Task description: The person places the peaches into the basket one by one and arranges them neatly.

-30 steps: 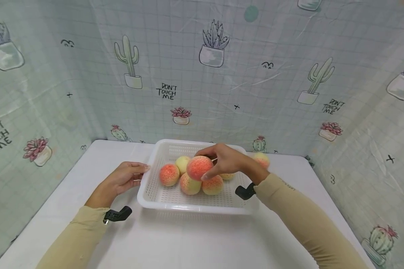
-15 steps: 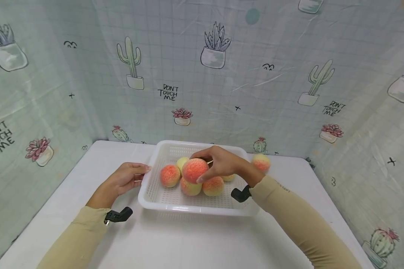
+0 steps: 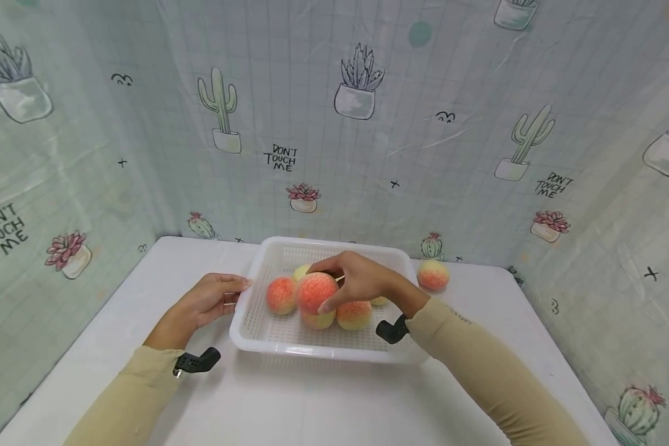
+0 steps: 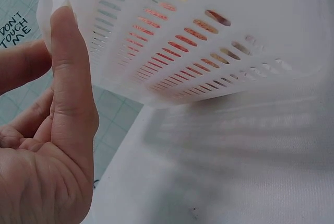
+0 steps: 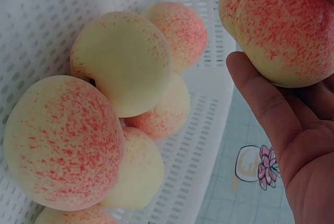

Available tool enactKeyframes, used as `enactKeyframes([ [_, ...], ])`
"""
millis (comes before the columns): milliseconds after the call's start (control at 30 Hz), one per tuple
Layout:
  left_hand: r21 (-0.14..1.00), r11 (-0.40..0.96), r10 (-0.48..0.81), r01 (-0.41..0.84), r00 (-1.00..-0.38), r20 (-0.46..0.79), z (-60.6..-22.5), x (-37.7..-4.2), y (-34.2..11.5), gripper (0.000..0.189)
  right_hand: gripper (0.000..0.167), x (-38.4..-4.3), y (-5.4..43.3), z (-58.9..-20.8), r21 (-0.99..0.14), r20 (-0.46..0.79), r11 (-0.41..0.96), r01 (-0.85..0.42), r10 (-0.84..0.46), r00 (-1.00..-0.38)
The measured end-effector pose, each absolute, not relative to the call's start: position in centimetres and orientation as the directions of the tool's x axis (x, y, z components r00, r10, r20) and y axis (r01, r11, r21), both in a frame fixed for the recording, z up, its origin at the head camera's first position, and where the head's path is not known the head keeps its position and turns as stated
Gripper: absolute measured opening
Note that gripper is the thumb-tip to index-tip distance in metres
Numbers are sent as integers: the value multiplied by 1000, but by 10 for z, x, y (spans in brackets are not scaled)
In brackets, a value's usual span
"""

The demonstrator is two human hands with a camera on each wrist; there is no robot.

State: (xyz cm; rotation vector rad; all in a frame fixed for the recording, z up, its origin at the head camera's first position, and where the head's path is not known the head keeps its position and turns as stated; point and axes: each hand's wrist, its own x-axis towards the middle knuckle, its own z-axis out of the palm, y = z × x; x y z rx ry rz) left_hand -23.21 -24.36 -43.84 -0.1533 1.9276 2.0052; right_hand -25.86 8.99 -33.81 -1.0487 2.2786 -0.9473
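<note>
My right hand [image 3: 362,279] holds a red-and-yellow peach [image 3: 316,291] between thumb and fingers, over the left-middle part of a white perforated plastic basket [image 3: 312,353]. In the right wrist view the held peach [image 5: 292,31] shows its crease, with fingers wrapped below it. Several other peaches lie together in the basket, among them a red-speckled peach [image 3: 281,295] on the left and another peach [image 3: 354,316] beside the held one. My left hand [image 3: 209,300] pinches the basket's left rim; in the left wrist view the thumb [image 4: 70,78] lies along its outer side.
One loose peach [image 3: 433,274] sits on the white table [image 3: 312,402], just beyond the basket's right end. Cactus-print sheeting [image 3: 334,148] rises behind the table and along both sides.
My right hand has carried the peach leftward and a little nearer, over the other peaches. The left hand keeps its hold on the rim, and the view has tilted slightly upward.
</note>
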Motion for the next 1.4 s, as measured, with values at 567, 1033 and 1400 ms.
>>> enactKeyframes([
  [567, 943, -25, 158, -333, -932, -325, -444, -232, -245, 43, 59, -257, 78, -345, -747, -128, 476, -464, -788, -602],
  [1033, 943, -31, 180, -331, -930, -320, -439, -232, -242, 45, 53, -257, 66, -351, -760, -122, 435, -483, -826, -551],
  [1400, 943, -30, 173, -331, -931, -321, -438, -231, -243, 52, 54, -256, 56, -360, -738, -140, 457, -497, -824, -550],
])
